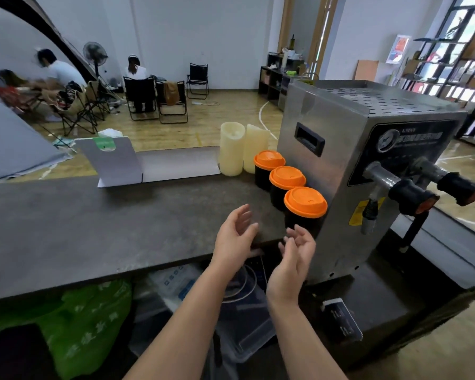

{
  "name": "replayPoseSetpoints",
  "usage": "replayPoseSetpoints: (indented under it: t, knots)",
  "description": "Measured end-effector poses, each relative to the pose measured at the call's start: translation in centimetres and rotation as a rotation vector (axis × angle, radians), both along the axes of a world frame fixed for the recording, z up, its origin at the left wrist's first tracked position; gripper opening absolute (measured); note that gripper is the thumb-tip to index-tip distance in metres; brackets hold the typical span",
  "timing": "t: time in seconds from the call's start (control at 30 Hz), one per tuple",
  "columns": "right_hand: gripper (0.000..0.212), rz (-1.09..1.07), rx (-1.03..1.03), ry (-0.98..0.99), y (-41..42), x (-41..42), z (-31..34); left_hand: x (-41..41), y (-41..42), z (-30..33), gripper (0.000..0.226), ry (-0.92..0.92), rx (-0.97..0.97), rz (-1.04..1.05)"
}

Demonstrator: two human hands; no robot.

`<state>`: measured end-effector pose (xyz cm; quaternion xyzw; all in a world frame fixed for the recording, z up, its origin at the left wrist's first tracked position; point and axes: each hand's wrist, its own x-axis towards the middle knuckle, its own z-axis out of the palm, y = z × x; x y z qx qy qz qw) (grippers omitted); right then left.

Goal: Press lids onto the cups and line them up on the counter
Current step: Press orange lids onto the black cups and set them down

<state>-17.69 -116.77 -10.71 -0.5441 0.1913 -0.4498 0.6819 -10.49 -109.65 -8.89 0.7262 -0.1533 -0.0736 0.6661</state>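
Grip: both hands released; left hand and right hand hover empty, fingers relaxed, just short of the nearest cup.
Cups: three black cups, orange lids seated, stand in a row touching the steel machine on the counter.
Why: machine's flank likely serves as a straightedge.
Progress: lidding looks done.

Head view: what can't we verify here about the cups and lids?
- Cups' contents: hidden by orange lids.
- Lid seating, far side: faces away from the camera.
- Nearest cup's base: behind the right hand.
- Machine label: too blurred to read.
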Motion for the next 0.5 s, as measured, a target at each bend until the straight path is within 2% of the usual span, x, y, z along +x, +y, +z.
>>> replayPoseSetpoints:
  t: [0.07, 0.13, 0.3, 0.5]
  knots:
    - [0.034, 0.104, -0.026, -0.018, 2.4, 1.0, 1.1, 0.3, 3.0, 0.5, 0.032, -0.001, -0.047, 0.14]
    - [0.035, 0.195, -0.043, -0.039, 5.0, 2.2, 2.4, 0.5, 6.6, 1.2, 0.024, 0.03, -0.146, 0.288]
    - [0.028, 0.458, -0.031, -0.065, 13.1, 4.1, 4.4, -1.4, 17.1, 3.2, 0.025, 0.083, -0.368, 0.557]
    - [0.024, 0.741, -0.063, -0.068, 28.5, 4.3, 6.2, -4.8, 32.9, 4.9, 0.029, 0.005, -0.421, 0.775]
